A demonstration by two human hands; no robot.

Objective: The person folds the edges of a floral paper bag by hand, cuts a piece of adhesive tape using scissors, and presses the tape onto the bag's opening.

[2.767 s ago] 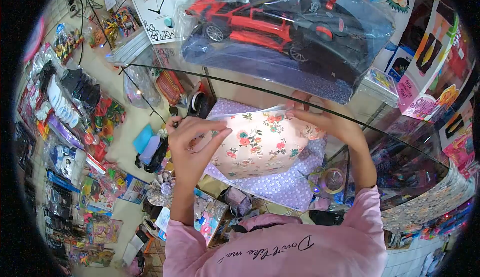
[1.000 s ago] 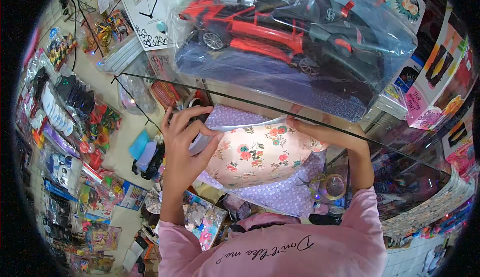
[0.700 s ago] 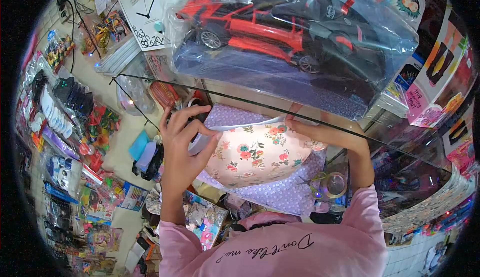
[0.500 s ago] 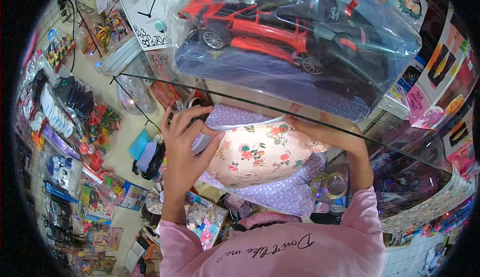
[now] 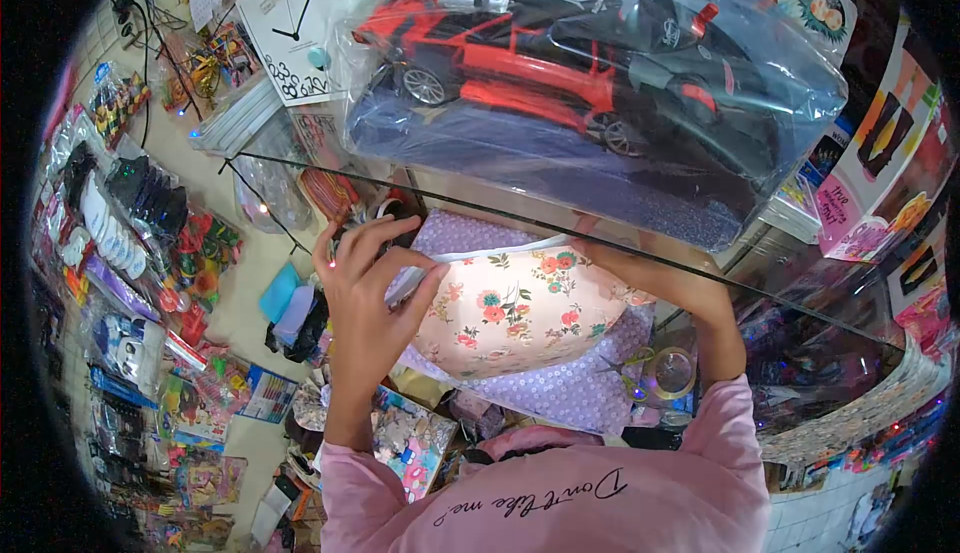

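floral wrap folded under the glass counter

hands worked on a parcel wrapped in floral paper (image 5: 505,308), which sat below the edge of a glass counter (image 5: 800,298), on a sheet of purple dotted paper (image 5: 560,388) spread beneath it. the left hand (image 5: 365,288) lay over the left end of the parcel, its fingers (image 5: 415,293) bent and pressing a pale flap of the paper against that end, the thumb up near the top edge. the right hand (image 5: 650,273) was at the parcel's upper right corner, fingertips pinched on the top edge of the paper there; part of that hand was seen through the glass, so how tightly it gripped could not be told for sure. both arms wore pink sleeves (image 5: 720,433), and the pink top carried dark script lettering across the chest.

just right of the parcel, on the purple sheet's edge, lay a roll of clear tape (image 5: 668,371). on top of the glass counter stood a red and black toy car (image 5: 560,63) sealed in a clear plastic bag, well above the hands. a white wall clock (image 5: 290,28) leaned at the upper left, beside stacked packets. a rack of small packaged goods (image 5: 130,213) filled the left side of the view, and a blue packet (image 5: 285,288) lay near the left wrist. pink and printed toy boxes (image 5: 870,163) stood at the far right behind the counter.
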